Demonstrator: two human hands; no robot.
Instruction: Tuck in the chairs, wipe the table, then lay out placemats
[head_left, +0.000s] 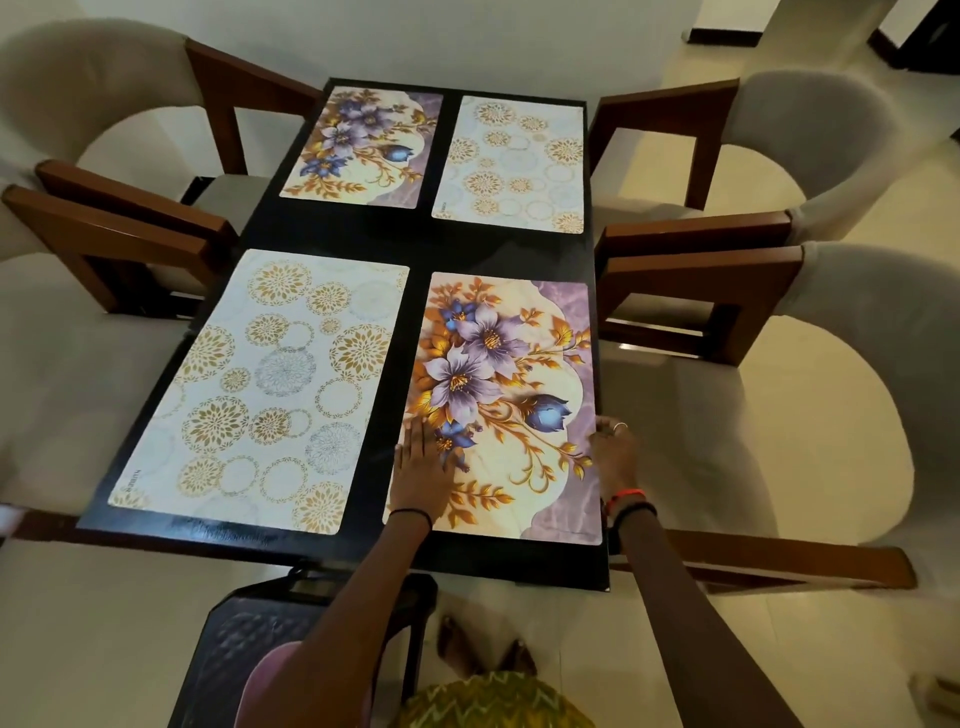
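Several placemats lie on the black table (415, 244). The near right one is a purple-flower placemat (511, 364). My left hand (423, 465) rests flat, fingers apart, on its near left edge. My right hand (613, 447) touches its right edge with fingers curled at the table's side. A white placemat with gold circles (270, 384) lies near left. At the far end lie another flower placemat (363, 143) and another gold-circle placemat (514, 163).
Cushioned wooden armchairs stand pushed in on both sides: two on the left (104, 104) (78, 338) and two on the right (810, 135) (831, 395). A black plastic chair (244, 654) stands below the table's near edge, by my feet (488, 649).
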